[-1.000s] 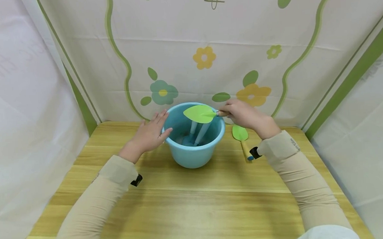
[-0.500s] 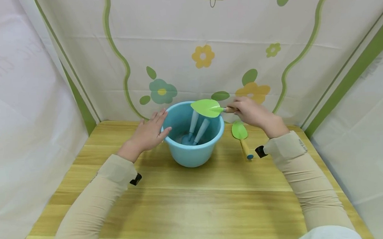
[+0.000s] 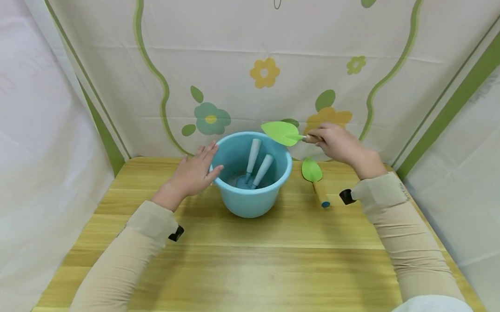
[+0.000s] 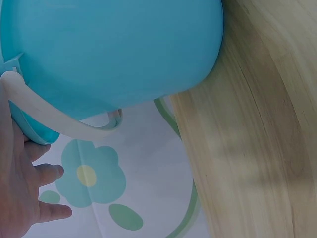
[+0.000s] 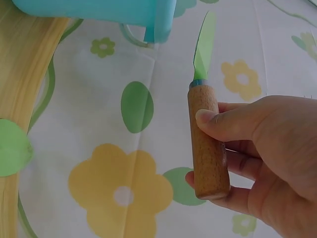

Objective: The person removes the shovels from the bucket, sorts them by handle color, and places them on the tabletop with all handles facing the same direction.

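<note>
A light-blue bucket [image 3: 252, 204] stands upright on the table, with two blue-handled tools [image 3: 253, 156] leaning inside; their lower ends are partly hidden. My left hand [image 3: 194, 175] rests on the bucket's left rim with its fingers spread. In the left wrist view a pale carrying handle [image 4: 54, 111] hangs down the bucket's side. My right hand [image 3: 337, 143] grips the wooden handle of a green garden trowel [image 3: 280, 133], held in the air above the bucket's back right rim. The right wrist view has thumb and fingers around that wooden handle [image 5: 208, 144].
A second green trowel [image 3: 312, 171], with a yellow handle and a blue end, lies on the wooden table [image 3: 246, 272] right of the bucket. Behind the table hangs a white curtain [image 3: 312, 41] printed with flowers; more white cloth [image 3: 35, 137] hangs on both sides.
My right hand has moved the green trowel up and to the right, from over the bucket's opening toward its back right rim. The left hand has stayed on the rim.
</note>
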Available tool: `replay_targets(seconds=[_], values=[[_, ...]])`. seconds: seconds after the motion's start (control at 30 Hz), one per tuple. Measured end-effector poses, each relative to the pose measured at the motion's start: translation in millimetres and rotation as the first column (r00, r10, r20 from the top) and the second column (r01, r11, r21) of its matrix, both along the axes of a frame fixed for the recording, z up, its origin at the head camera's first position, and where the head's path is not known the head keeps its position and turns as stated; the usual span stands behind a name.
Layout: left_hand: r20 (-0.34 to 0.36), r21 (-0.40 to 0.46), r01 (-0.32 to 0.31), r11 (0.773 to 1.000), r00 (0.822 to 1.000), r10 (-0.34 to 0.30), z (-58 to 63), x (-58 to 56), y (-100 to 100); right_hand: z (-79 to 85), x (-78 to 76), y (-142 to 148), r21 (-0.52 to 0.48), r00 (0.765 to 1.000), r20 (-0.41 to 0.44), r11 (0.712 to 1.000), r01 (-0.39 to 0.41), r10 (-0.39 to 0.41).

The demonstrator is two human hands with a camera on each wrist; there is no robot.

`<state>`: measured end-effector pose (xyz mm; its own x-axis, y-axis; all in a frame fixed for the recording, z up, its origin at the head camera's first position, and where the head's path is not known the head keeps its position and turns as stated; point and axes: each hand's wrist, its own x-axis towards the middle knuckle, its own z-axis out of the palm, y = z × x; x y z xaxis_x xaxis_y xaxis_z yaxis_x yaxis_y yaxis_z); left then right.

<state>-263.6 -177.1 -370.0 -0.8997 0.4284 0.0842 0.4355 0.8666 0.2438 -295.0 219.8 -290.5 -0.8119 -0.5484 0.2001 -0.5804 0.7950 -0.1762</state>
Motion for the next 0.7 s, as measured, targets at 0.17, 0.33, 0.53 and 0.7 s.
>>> replay_targets(seconds=[0.17,0.33,0.53,0.7], values=[[0.007,0.000,-0.002,1.000,1.000,0.002,-1.9,0.4,-1.5,-1.0,-0.5,6.4,-0.005,1.000,0.009,1.000,0.002,-0.002],[0.008,0.008,0.000,1.000,1.000,0.000,-3.5,0.5,-1.7,-2.9,-0.6,14.6,-0.005,1.000,0.017,1.000,0.021,-0.021],[0.002,0.008,0.000,1.000,1.000,0.000,-3.9,0.2,-1.2,-4.5,-0.2,23.9,-0.010,0.991,0.077,0.994,0.110,-0.109],[0.004,0.012,0.001,1.000,1.000,-0.001,-4.9,-0.4,-1.7,-6.5,0.0,32.5,-0.020,0.986,0.095,0.990,0.141,-0.139]])
